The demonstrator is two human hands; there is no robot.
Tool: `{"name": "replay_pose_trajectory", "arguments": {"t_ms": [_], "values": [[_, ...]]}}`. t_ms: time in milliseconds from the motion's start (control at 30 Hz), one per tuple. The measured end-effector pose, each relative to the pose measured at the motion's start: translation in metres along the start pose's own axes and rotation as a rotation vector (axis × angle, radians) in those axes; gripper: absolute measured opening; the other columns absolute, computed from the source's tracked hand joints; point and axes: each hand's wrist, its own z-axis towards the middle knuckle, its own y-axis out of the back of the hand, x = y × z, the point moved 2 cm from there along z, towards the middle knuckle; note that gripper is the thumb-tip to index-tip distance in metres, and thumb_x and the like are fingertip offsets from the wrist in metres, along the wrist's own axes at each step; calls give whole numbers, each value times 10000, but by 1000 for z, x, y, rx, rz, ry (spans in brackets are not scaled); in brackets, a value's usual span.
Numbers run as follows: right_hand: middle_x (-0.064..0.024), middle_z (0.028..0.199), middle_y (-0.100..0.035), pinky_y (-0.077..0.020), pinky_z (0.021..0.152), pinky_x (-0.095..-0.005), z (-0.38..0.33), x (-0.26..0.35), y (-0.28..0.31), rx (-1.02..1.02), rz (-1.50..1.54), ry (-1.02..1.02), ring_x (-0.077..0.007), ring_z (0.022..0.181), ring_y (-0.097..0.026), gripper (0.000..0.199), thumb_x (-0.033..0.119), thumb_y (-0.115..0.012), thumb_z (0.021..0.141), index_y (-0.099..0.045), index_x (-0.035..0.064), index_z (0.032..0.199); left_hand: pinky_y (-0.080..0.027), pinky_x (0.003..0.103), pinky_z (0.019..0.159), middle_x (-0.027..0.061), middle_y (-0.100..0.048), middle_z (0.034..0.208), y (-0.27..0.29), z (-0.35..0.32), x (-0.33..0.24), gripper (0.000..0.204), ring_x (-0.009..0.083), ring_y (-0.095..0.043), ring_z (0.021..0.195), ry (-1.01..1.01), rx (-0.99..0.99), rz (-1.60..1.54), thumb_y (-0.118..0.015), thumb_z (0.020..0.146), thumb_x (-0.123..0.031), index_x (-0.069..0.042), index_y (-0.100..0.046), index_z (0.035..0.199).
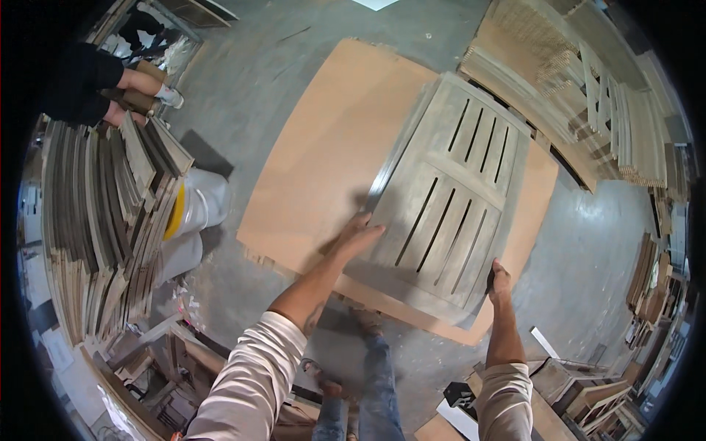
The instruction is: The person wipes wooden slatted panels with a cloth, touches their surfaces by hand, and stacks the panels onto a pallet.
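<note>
head view: left hand (358, 237) flat and open on the slatted wood panel (448, 202), right hand (500, 279) gripping its near edge. looks like mid-placement on the brown board (323, 147); squaring up seems next.

Two white sacks lie on the floor at the left, well apart from the slatted wooden panel (448, 213) and just beside a stack of boards (103, 220). The farther sack (207, 198) is rounded, with a yellow band at its left end. The nearer sack (182, 257) is plain white. Near right, a small black item (460, 395) carries a pale mark, too blurred to tell if it is a label.
</note>
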Motion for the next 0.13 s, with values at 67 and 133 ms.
{"name": "replay_pose_trajectory", "arguments": {"t_ms": [67, 133], "values": [[-117, 946, -651, -495, 765, -321, 0, 1, 6, 50, -5, -27, -196, 837, -615, 389, 289, -570, 937, -609, -92, 1012, -325, 354, 1063, 186, -408, 1415, -4, -8, -3, 809, 250, -403, 1303, 22, -39, 120, -644, 837, -408, -26, -275, 1447], [-164, 1062, -633, -472, 879, -325, -6, 0, 6, 95, -113, -79, -221, 965, -609, 447, 286, -574, 934, -550, -114, 1133, -247, 361, 1121, 250, -353, 1432, -4, -16, -11, 877, 325, -316, 1360, -37, -49, 316, -674, 802, -409, 44, -258, 1428]]}}
